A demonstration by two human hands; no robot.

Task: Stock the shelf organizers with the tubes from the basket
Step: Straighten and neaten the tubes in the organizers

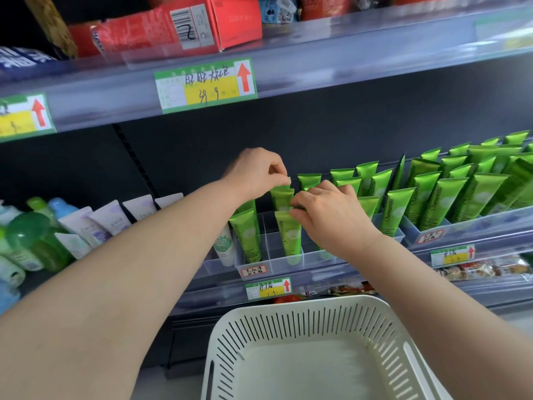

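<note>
Green Chamomile tubes stand upright, caps down, in clear shelf organizers point(277, 262) on the middle shelf. My left hand point(253, 171) pinches the top edge of a green tube point(281, 194) in a rear slot. My right hand point(328, 215) pinches the top of another green tube, mostly hidden behind it, just right of a front tube point(288, 235). A second organizer point(432, 235) to the right holds several more green tubes point(473, 194). The white slotted basket point(288, 319) below the shelf shows no tubes in its visible bottom.
White and lavender tubes point(109, 217) and green and blue bottles point(31, 235) lean at the left of the shelf. A red carton point(173, 27) sits on the upper shelf above price labels point(206, 85). Snack packets point(484, 269) lie on the shelf below.
</note>
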